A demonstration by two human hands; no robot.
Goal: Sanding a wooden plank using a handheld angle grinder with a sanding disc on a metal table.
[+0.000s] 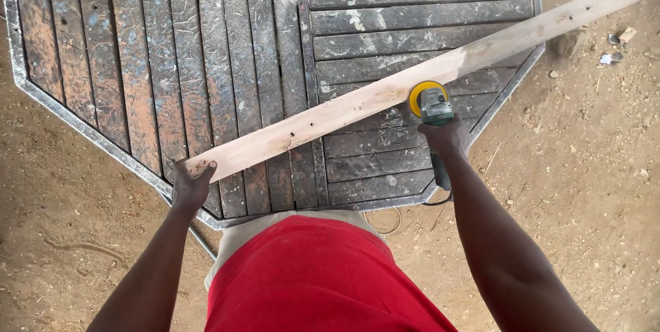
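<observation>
**Sanding a long plank on a slatted table**

Red cloth of the person's shirt [316, 277] fills the bottom of the view, with a pale garment edge just above it. Both bare forearms reach forward from there. On the left, the left hand [190, 184] grips the near end of a long pale wooden plank [385, 95], fingers curled over its end and thumb on top. On the right, the right hand [447, 136] is wrapped tight around the body of a green power sander [434, 108], whose handle end and cord stick out back toward the body. A round yellow disc [421, 93] at the tool's front touches the near edge of the plank, about midway along it.

That plank lies slantwise across a worn, dusty table [206, 64] of dark slats in a metal frame, rising from lower left to upper right, its far end jutting beyond the table edge. Sandy ground [584, 167] with small stones and scraps surrounds everything.
</observation>
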